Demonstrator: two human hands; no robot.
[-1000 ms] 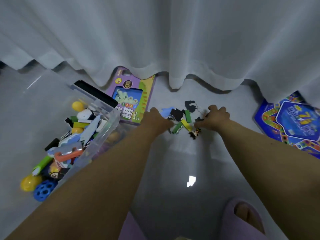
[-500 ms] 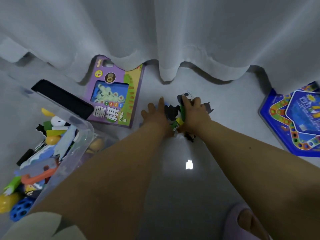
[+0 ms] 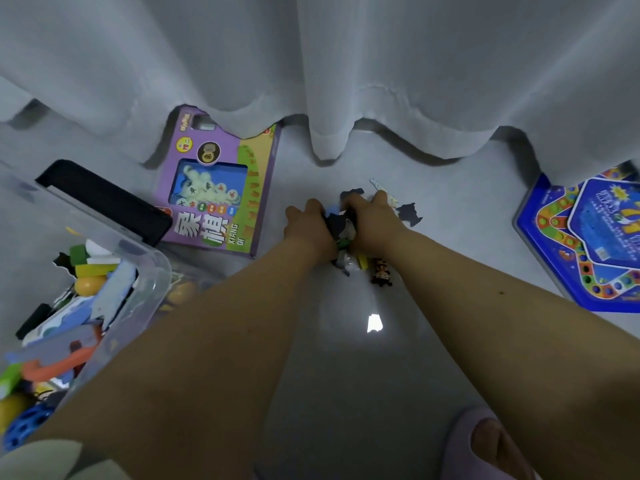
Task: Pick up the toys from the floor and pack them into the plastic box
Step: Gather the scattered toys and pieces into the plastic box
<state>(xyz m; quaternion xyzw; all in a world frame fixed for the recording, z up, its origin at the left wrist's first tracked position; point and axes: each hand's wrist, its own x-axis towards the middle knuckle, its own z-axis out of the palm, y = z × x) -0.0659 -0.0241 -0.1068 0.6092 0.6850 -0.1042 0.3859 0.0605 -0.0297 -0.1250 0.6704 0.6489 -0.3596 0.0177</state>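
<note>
My left hand [image 3: 308, 225] and my right hand [image 3: 372, 220] are cupped together round a small heap of toys [image 3: 341, 230] on the grey floor: dark flat cut-out pieces, a green block and a yellow one. Both hands curl round the heap from either side. A small brown figure [image 3: 381, 276] lies just below my right wrist. One dark cut-out piece [image 3: 409, 213] and a pale strip [image 3: 377, 184] lie loose beside my right hand. The clear plastic box [image 3: 152, 271] stands at the left, holding several coloured toys.
A purple game box [image 3: 221, 188] lies between the plastic box and my hands. A blue board game [image 3: 581, 244] lies at the right. White curtains [image 3: 346, 81] hang along the back. My slippered foot [image 3: 485, 441] is at the bottom right.
My two hands have come together from apart, gathering the scattered pieces into one heap between them. The view has shifted closer and slightly right.
</note>
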